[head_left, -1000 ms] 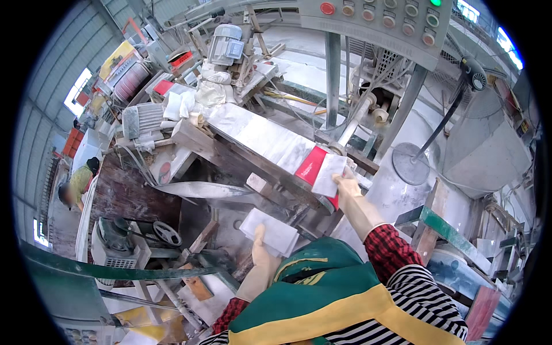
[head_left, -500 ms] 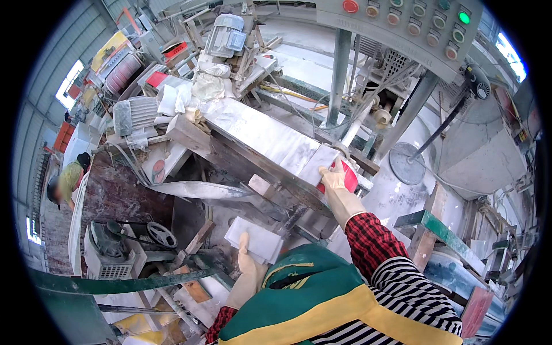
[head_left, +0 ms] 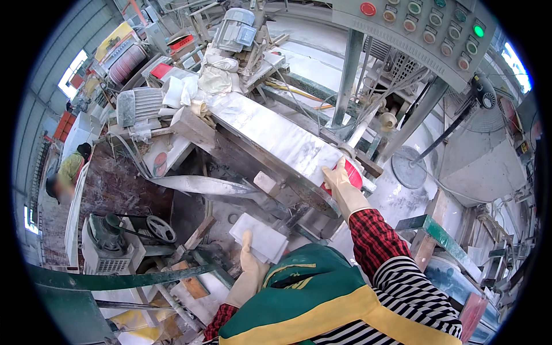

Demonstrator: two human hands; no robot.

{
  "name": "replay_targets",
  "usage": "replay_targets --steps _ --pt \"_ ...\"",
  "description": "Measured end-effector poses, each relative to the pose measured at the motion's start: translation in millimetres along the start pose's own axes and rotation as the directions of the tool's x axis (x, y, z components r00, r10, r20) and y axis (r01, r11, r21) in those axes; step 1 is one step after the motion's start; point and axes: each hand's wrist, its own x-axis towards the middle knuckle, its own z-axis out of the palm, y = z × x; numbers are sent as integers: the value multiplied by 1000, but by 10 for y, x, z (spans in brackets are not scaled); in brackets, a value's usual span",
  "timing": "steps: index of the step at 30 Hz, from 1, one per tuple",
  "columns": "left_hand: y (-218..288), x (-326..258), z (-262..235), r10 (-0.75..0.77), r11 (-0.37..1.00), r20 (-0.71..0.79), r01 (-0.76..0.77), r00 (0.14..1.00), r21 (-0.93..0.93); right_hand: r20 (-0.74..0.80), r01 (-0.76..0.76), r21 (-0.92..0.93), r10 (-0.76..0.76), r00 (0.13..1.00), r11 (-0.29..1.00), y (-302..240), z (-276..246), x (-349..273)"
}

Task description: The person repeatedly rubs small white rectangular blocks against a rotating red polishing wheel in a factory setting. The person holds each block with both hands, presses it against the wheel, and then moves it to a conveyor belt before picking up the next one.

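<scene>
Marble slab (head_left: 276, 141), long, pale, runs diagonal from upper left toward frame centre on machine bed. Right hand (head_left: 343, 183), gloved, pressed flat on slab's near end, fingers together, beside a red part (head_left: 355, 172). Left hand (head_left: 251, 261), gloved, lower centre, holds small white slab piece (head_left: 260, 237) w/ fingers closed on its edge. Control panel (head_left: 425, 26) upper right.

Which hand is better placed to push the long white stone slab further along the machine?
The right hand, probably. It already rests against the near end of the long white stone slab, by its red end piece. The left hand is lower down, touching a small white tile, away from the slab.
</scene>
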Motion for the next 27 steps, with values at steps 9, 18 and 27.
replay_targets --steps 9,18,27 --pt "-68 -49 226 -24 999 111 27 994 -24 92 585 254 -622 778 770 75 226 -863" --pt "-177 -122 488 74 992 298 -102 952 77 651 784 -428 -448 612 450 -403 272 -2186" --pt "-144 -339 716 1 995 204 -20 979 94 707 673 -412 -250 661 614 -733 -13 -2273"
